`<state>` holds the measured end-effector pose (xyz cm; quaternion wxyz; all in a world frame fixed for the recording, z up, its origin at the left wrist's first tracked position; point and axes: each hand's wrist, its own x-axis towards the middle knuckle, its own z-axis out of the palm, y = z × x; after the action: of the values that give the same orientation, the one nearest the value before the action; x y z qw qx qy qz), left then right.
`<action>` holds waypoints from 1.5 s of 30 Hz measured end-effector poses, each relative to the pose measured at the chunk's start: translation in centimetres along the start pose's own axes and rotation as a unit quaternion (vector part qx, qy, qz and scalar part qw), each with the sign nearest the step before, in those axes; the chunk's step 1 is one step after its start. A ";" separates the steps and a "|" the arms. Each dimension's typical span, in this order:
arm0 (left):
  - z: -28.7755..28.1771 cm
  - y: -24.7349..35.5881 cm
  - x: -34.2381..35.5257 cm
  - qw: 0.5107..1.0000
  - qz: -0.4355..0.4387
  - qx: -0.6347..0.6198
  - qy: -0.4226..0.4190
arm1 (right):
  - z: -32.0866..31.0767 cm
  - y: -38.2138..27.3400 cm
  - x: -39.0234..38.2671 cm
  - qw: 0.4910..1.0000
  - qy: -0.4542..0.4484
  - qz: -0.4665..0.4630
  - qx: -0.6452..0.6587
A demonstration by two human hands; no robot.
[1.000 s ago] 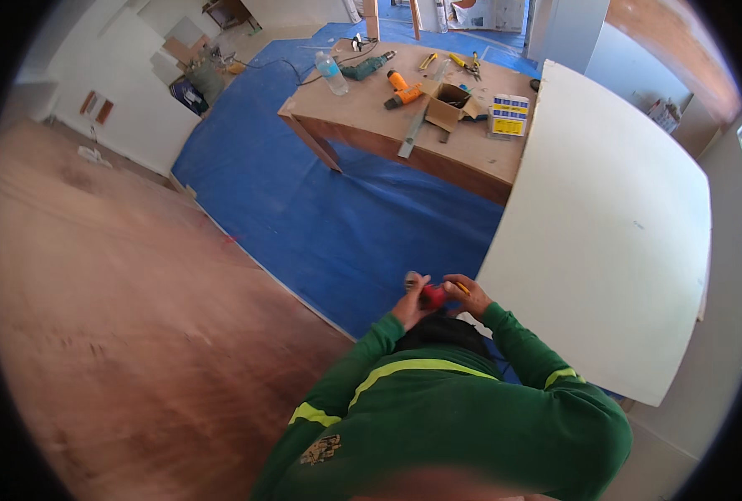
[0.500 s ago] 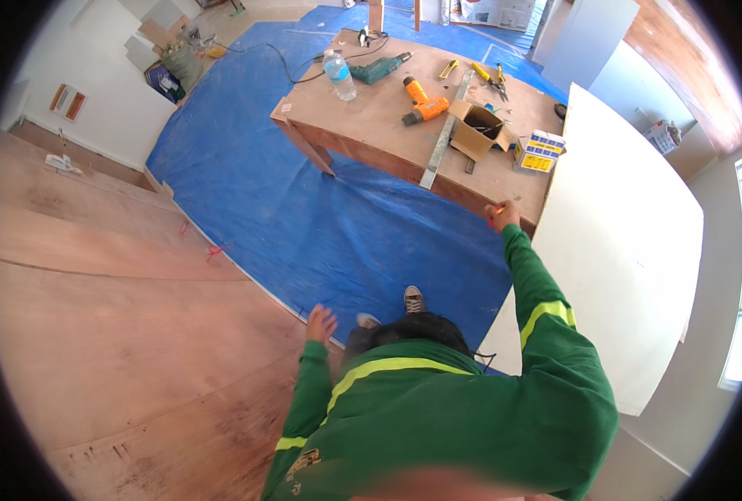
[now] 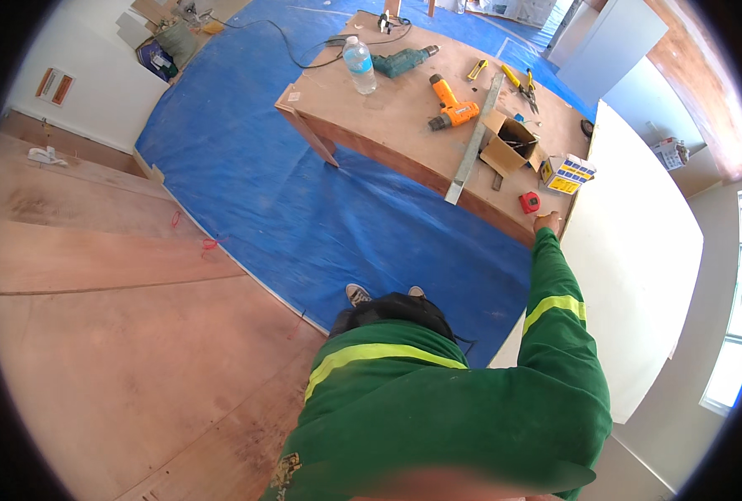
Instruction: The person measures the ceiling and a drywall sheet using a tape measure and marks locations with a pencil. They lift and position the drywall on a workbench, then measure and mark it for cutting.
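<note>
My right hand (image 3: 547, 222) is at the near right corner of the wooden worktable (image 3: 346, 100), its fingers closed. A thin pale stick-like thing shows at the fingers, too small to name. Just beyond the fingertips a red tape measure (image 3: 529, 202) sits on the tabletop, apart from the hand. Farther back stand a blue, yellow and white box (image 3: 568, 174) and an open cardboard box (image 3: 511, 149) with dark items inside. A long metal straightedge (image 3: 474, 142) lies across the table, its end past the near edge. My left hand is out of view.
On the table are an orange cordless drill (image 3: 452, 104), a green corded drill (image 3: 406, 61), a water bottle (image 3: 359, 65), a yellow cutter (image 3: 477, 69) and yellow-handled pliers (image 3: 521, 88). A white panel (image 3: 630, 275) borders the right side. Blue sheeting (image 3: 304, 225) covers the floor; plywood (image 3: 120, 351) is at left.
The red tape measure has left my right hand and now rests on the table. That hand moved right along the table edge. My left hand has gone out of view.
</note>
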<state>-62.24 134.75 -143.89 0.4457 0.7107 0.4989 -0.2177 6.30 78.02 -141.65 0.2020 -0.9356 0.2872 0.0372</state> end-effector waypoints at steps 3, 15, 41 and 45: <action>0.1 2.3 1.4 1.000 0.012 0.009 0.020 | -2.1 0.1 -0.2 0.997 -0.042 -0.037 -0.053; -0.7 8.5 5.2 0.974 -0.038 -0.219 0.048 | -1.1 2.5 -3.6 0.982 0.105 -0.111 0.111; -56.9 64.1 -5.1 0.373 0.906 -0.153 0.128 | 21.3 -46.4 -31.8 0.878 -0.283 -0.287 0.260; -62.1 63.7 5.1 0.538 0.786 -0.247 0.178 | 22.6 -57.6 -34.3 0.867 -0.274 -0.355 0.215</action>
<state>-11.06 183.57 -89.70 0.4978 0.7030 -0.1565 0.4833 10.60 148.34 -135.43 0.4683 -0.8600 -0.1306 0.1549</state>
